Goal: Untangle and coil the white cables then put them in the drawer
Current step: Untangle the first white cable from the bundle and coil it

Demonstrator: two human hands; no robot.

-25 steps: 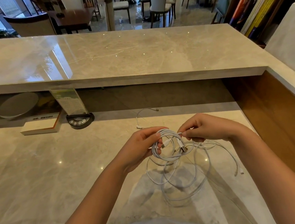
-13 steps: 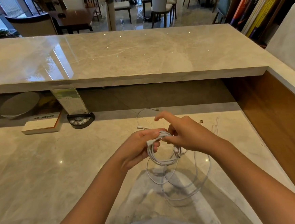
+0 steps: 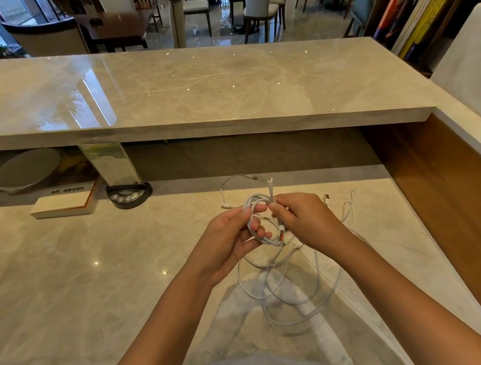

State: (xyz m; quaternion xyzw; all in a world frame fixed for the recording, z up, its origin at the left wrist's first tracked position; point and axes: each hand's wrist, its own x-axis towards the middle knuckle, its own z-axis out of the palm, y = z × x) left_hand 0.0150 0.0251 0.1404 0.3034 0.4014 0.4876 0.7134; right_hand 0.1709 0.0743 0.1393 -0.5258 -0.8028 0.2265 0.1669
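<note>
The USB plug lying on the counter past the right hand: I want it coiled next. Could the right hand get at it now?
Probably not yet: the right hand pinches the coil, though the USB plug lies unobstructed just beyond it.

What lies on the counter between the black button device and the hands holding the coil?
Head view: mostly bare marble counter; a thin white cable loops near the hands, right of the black button device.

White cable coil [image 3: 261,221] in the grip; beige, grey-veined marble bench [image 3: 68,282] beneath it. Left of the grip, a black call-button base [image 3: 129,195] and a white, orange-edged box [image 3: 62,202].
</note>
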